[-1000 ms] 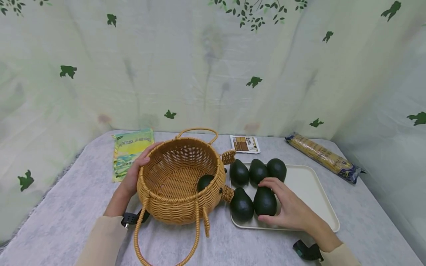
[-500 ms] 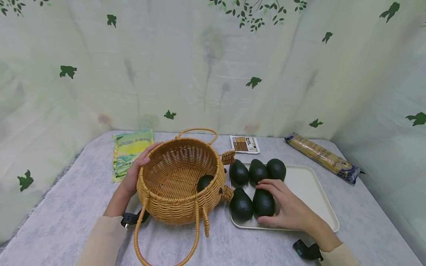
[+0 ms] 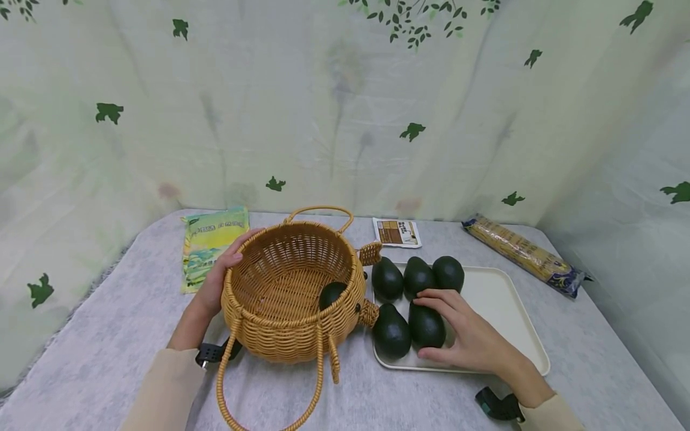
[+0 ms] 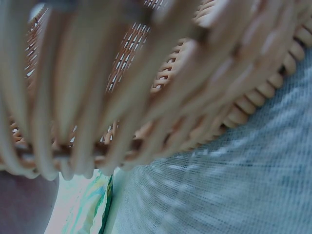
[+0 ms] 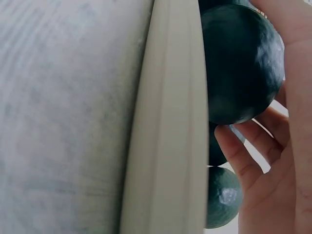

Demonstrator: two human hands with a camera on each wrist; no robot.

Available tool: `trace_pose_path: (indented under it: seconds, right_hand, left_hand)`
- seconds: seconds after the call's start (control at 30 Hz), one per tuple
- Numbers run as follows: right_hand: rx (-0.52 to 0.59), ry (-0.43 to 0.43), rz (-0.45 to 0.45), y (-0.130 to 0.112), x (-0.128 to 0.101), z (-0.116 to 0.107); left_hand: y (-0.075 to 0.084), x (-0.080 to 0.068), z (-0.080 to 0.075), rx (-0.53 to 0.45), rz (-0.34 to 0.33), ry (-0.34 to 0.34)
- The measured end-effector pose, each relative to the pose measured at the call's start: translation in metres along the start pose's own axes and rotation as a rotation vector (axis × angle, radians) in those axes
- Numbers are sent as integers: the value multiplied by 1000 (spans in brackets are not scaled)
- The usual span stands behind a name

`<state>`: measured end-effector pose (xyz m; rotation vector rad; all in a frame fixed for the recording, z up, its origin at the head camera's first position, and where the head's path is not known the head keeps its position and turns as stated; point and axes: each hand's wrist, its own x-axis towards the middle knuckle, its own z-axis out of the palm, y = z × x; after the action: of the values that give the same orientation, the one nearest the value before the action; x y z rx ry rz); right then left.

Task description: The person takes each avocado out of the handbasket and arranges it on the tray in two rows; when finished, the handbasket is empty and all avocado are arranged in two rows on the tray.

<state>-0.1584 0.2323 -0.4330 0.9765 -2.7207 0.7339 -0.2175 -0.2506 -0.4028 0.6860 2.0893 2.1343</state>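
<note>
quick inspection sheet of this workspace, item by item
surface: table under a pale grey cloth
job's things: wicker basket with one avocado inside; cream tray holding five avocados, three at the back, two in front
clutter: green-yellow packet behind the basket, small brown-white packet, long noodle pack at back right
hands: left hand holds the basket's far-left rim; right hand grips the front right avocado on the tray
cables: nothing seen; dark wrist straps only
surroundings: pale fabric backdrop printed with green leaves
</note>
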Motion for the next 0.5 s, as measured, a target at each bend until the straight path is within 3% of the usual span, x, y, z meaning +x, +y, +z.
trace_pose_path:
  seconds: [0.5]
  right_hand:
    - [-2,60,-35,-1,3,-3]
  left_hand:
    - [-2,0,-1,3,-9,11]
